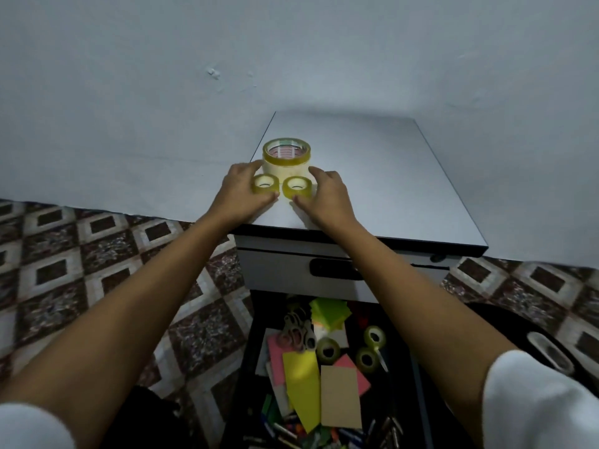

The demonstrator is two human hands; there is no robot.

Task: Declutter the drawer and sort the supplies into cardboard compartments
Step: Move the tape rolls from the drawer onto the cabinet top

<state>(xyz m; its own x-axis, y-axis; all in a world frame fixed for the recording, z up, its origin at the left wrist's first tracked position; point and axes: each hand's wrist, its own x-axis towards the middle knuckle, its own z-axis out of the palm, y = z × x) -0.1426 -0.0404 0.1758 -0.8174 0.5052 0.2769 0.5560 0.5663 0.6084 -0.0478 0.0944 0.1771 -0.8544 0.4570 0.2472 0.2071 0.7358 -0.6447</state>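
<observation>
On the white cabinet top (372,176) stands a stack of two large tape rolls (286,157), a clear yellowish one over a cream one. In front of it lie two small yellow tape rolls. My left hand (241,191) curls round the left small roll (265,185), thumb under it. My right hand (327,192) curls round the right small roll (297,187). Below, the open drawer (246,367) holds sticky notes (329,314), scissors (298,332), three more small tape rolls (328,350), coloured paper slips (303,384) and several pens.
A closed drawer front with a black handle (335,270) sits under the top. A white wall rises behind. Patterned tile floor (81,260) lies left and right. A black object with a grey handle (547,351) is at the right.
</observation>
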